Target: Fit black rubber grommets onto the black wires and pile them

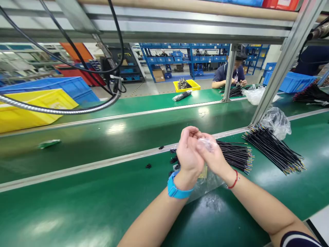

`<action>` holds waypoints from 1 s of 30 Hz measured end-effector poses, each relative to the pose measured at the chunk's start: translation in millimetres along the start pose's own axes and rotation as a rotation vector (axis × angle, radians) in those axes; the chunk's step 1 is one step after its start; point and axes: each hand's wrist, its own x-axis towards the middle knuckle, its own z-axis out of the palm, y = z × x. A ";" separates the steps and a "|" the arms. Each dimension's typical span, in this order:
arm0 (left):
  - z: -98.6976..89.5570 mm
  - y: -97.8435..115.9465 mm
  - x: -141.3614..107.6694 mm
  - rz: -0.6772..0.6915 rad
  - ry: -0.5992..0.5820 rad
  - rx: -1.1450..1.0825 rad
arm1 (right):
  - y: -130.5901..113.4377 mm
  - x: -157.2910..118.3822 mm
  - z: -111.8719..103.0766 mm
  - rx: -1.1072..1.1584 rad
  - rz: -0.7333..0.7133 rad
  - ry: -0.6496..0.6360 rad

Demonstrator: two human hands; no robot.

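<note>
My left hand (189, 151), with a blue band at the wrist, is cupped with its fingers curled in, pressed against my right hand. Whatever lies under those fingers is hidden. Crumpled clear plastic (207, 144) shows in my right hand (215, 158), whose fingers are closed around it. Beneath both hands a clear plastic bag (209, 185) lies flat on the green work surface, with a yellowish piece (204, 172) at it. Several small black parts (173, 160) lie just left of my left hand, partly covered by it. Behind my right wrist spreads a bundle of black cables (238, 156).
Another cable bundle (273, 149) lies to the right by a crumpled plastic bag (277, 121). A metal post (277, 68) rises there. Cables (117, 41) hang at upper left near a yellow bin (33, 109). A co-worker (228, 75) sits across the line.
</note>
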 end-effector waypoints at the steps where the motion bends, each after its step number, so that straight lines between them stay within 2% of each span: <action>1: 0.7 -5.9 -2.1 0.078 0.022 0.040 | -1.9 3.8 -2.4 0.052 0.000 0.050; 3: -1.5 -20.6 -9.5 0.153 0.027 0.202 | -10.2 13.5 -12.0 0.193 0.015 0.175; 4: -4.6 -28.6 -14.6 0.123 -0.008 0.298 | -15.5 18.5 -18.2 0.267 0.029 0.230; 6: -14.1 -43.2 -26.7 -0.084 -0.190 0.433 | -26.3 26.7 -31.4 0.377 0.027 0.326; 8: -26.1 -52.7 -37.1 -0.372 -0.431 0.464 | -34.6 31.5 -43.7 0.404 -0.013 0.372; 9: -31.9 -54.5 -39.9 -0.488 -0.505 0.473 | -37.1 32.9 -48.9 0.392 -0.037 0.388; 10: -37.0 -54.2 -40.5 -0.543 -0.513 0.471 | -38.2 33.7 -53.3 0.369 -0.061 0.403; 11: -40.9 -51.8 -38.7 -0.544 -0.471 0.448 | -37.8 34.1 -56.6 0.342 -0.087 0.420; 13: -44.3 -42.6 -28.8 -0.410 -0.297 0.326 | -32.5 32.9 -57.9 0.262 -0.122 0.425; 15: -41.8 -32.2 -15.5 -0.262 -0.161 0.150 | -22.4 28.7 -50.4 0.161 -0.102 0.337; 17: -34.9 -26.3 -5.9 -0.169 -0.096 0.027 | -11.1 21.9 -35.1 0.112 -0.019 0.199; 19: -26.6 -28.4 -5.2 -0.080 -0.049 -0.017 | -3.0 15.0 -18.3 0.174 0.062 0.182; 22: -16.9 -42.2 -19.8 0.117 -0.068 0.151 | -2.5 9.8 -4.8 0.366 0.095 0.377; 24: -13.3 -50.4 -31.9 0.240 -0.192 0.394 | -8.5 8.5 -4.9 0.418 0.077 0.442; 26: -11.0 -51.4 -37.1 0.307 -0.299 0.583 | -15.9 4.9 -6.4 0.363 0.028 0.399; 27: -9.8 -48.7 -35.8 0.315 -0.307 0.620 | -19.2 1.3 -5.8 0.300 -0.008 0.351; 28: -8.4 -44.0 -31.9 0.305 -0.274 0.613 | -21.7 -3.3 -4.0 0.219 -0.059 0.292; 30: -4.7 -31.5 -18.9 0.236 -0.135 0.492 | -24.4 -14.6 2.9 0.046 -0.208 0.163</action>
